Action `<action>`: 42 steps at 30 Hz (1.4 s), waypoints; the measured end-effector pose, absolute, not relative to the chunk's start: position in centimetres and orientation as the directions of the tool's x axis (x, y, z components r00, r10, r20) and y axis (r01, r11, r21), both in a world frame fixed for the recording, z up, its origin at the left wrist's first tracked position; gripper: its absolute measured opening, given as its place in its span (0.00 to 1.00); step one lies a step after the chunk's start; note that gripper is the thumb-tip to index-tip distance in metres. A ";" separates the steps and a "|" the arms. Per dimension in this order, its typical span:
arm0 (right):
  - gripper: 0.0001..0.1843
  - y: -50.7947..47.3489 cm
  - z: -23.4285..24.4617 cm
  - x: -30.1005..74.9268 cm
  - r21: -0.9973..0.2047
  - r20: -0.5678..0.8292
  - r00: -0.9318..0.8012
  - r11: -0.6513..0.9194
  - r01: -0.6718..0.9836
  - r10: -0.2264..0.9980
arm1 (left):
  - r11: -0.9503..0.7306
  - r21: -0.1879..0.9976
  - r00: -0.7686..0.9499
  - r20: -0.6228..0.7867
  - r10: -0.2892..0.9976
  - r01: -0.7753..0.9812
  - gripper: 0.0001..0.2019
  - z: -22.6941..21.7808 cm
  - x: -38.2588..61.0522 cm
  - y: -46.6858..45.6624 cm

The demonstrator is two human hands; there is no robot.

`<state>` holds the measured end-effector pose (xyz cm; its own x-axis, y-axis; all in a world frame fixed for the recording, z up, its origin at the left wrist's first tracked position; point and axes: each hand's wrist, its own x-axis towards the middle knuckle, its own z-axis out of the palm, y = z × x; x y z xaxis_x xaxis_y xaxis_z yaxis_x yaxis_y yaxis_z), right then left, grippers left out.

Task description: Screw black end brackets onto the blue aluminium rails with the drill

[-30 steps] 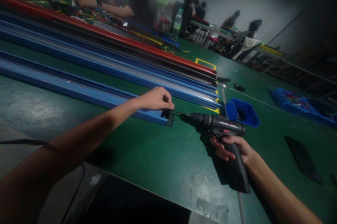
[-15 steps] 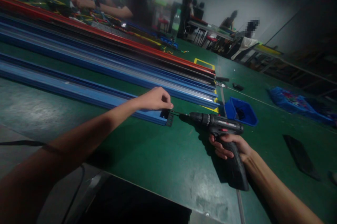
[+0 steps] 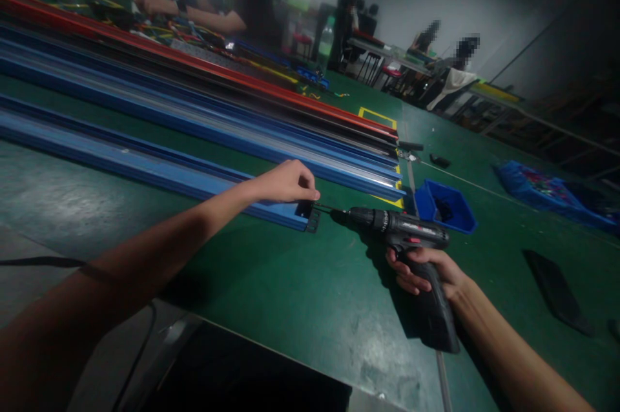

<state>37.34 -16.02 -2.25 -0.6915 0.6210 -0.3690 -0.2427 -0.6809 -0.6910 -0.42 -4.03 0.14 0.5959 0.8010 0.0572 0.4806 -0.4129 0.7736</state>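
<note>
My right hand (image 3: 426,270) is wrapped round the grip of a black cordless drill (image 3: 416,231). Its long thin bit (image 3: 332,208) points left and reaches the black end cap (image 3: 312,218) on the near blue metal profile (image 3: 203,179). Over that same end lies my left hand (image 3: 288,181), fingers curled, thumb and forefinger together at the cap's upper corner. Whether those fingertips pinch the cap, a screw or the bit tip cannot be made out. The profile rests lengthwise on the green table (image 3: 281,296).
Behind lie more blue profiles (image 3: 242,134), black ones and a red one (image 3: 252,82). A blue bin (image 3: 445,205) stands beyond the drill, a blue tray of small parts (image 3: 533,186) farther right. A dark flat object (image 3: 557,289) lies at right. Another person's arm (image 3: 208,18) is across the table.
The view has shifted very slightly. Both hands, the drill and the profile keep practically the same places.
</note>
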 end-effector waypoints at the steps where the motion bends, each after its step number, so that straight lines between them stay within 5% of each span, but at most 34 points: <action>1: 0.13 -16.0 -2.2 37.3 -0.688 -0.369 -0.692 -0.683 -0.245 0.621 | -0.413 0.774 0.595 0.060 0.802 0.479 0.15 0.1 -0.4 -4.0; 42: 0.15 -16.0 -2.5 37.5 -0.674 -0.352 -0.709 -0.691 -0.262 0.611 | -0.433 0.759 0.599 0.071 0.798 0.487 0.15 0.1 -0.4 -4.0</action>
